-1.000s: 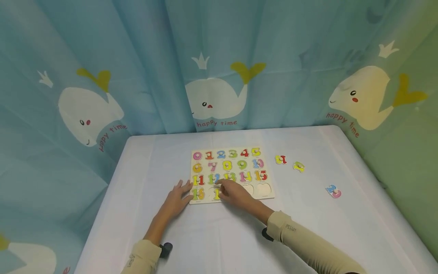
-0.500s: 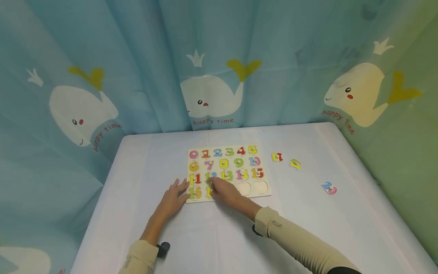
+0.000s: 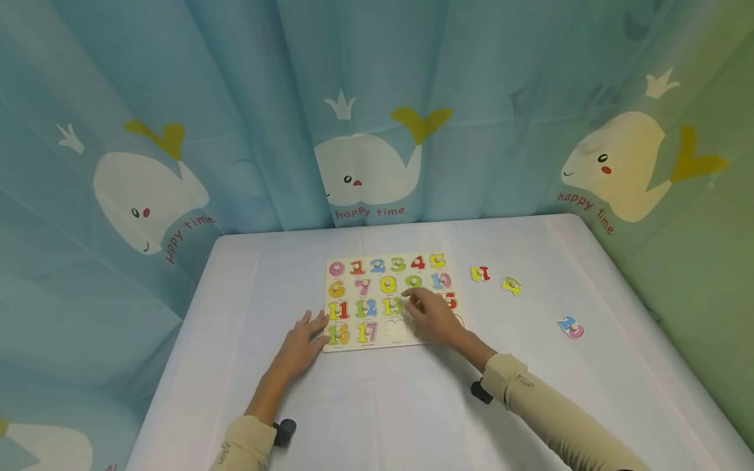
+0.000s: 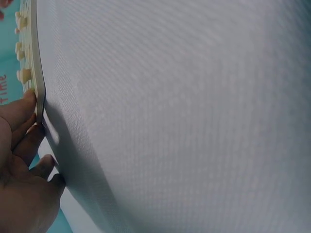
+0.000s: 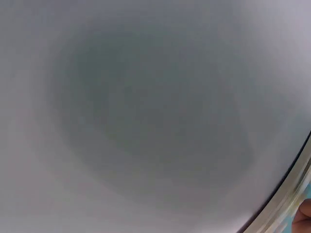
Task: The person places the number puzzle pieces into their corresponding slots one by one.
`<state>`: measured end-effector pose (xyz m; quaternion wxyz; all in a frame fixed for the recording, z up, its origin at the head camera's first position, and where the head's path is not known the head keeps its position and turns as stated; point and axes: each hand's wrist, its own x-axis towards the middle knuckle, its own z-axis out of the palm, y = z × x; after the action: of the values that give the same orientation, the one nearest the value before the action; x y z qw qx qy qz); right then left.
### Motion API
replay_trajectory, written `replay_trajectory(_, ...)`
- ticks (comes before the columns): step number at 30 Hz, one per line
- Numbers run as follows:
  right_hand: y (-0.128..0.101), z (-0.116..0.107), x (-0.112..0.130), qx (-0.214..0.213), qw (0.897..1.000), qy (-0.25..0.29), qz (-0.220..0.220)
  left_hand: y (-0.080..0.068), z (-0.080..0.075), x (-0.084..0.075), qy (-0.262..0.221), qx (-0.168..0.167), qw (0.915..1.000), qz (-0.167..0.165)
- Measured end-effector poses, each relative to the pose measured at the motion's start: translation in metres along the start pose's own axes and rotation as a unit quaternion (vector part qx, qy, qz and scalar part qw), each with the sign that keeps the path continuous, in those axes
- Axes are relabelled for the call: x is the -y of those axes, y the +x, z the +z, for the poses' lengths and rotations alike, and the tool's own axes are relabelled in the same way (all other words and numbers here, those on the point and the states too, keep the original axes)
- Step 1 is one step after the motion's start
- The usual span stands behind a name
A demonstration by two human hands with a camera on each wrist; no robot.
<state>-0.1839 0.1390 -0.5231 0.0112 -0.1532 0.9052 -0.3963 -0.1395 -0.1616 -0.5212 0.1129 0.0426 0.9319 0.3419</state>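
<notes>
A wooden number puzzle board (image 3: 353, 349) lies on the table, its knobbed pieces filling the upper rows. The 16 piece (image 3: 338, 335) and 17 piece (image 3: 366, 332) sit in the bottom row, with a bare recess beside them. My left hand (image 3: 299, 348) rests against the board's left edge; the left wrist view shows thumb and fingers touching the rim (image 4: 41, 73). Above the board's right half is my right hand (image 3: 434, 315), fingers loosely bent, no piece visible in them. It covers part of the lower right. Only a fingertip of the right hand (image 5: 303, 216) shows in the right wrist view.
To the right of the board lie a loose 18 piece (image 3: 480, 273), a yellow-green piece (image 3: 511, 285) and a 20 piece (image 3: 571, 327). A white cloth covers the table (image 3: 377, 418). A blue whale-print curtain (image 3: 253, 131) hangs behind.
My right hand has let go of the 17 piece, which now shows fully in its recess, and has moved right across the board. The left hand stays at the edge.
</notes>
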Motion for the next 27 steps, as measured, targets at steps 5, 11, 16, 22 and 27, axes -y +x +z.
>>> replay_trajectory(5,-0.004,-0.046,-0.041,-0.07,0.996,-0.029,0.048,-0.001,0.001,0.001,-0.004,0.001,1.0,-0.002)
replay_trajectory(11,-0.004,-0.088,-0.078,-0.126,0.984,-0.082,0.096,-0.001,0.001,0.0,-0.004,0.0,1.0,0.002)
replay_trajectory(16,0.0,-0.101,-0.092,-0.127,0.981,-0.089,0.118,-0.002,0.003,0.002,-0.012,-0.003,0.9999,0.01)
replay_trajectory(22,0.005,-0.1,-0.094,-0.115,0.984,-0.098,0.094,-0.002,0.004,0.001,-0.008,0.004,0.9999,-0.009)
replay_trajectory(27,0.009,-0.098,-0.092,-0.142,0.982,-0.1,0.072,-0.002,0.001,0.0,0.001,0.004,0.9998,-0.021)
